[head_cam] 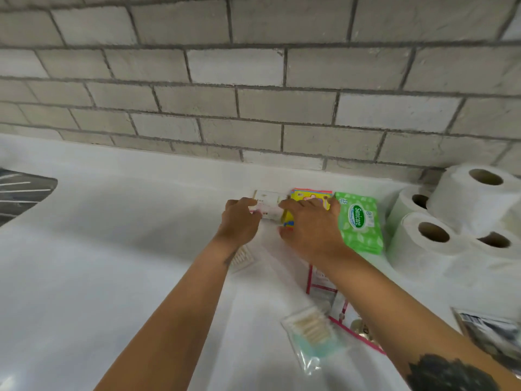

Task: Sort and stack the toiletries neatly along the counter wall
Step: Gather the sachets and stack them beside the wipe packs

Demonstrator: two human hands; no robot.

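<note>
A small white box [269,206] lies near the brick wall. My left hand [239,221] grips its left end and the thumb of my right hand [310,230] touches its right end. My right hand's fingers spread flat over a yellow packet stack [307,196] beside the box. A green Sanicare wipes pack [359,221] lies just right of that stack. Several toilet paper rolls [456,221] are stacked at the far right against the wall.
A clear bag of cotton swabs [313,331] lies near the front, with red-edged sachets [321,283] and another packet [490,331] under and beside my right forearm. A second swab pack [242,256] peeks out under my left wrist. A dark metal object [19,193] sits at the left edge.
</note>
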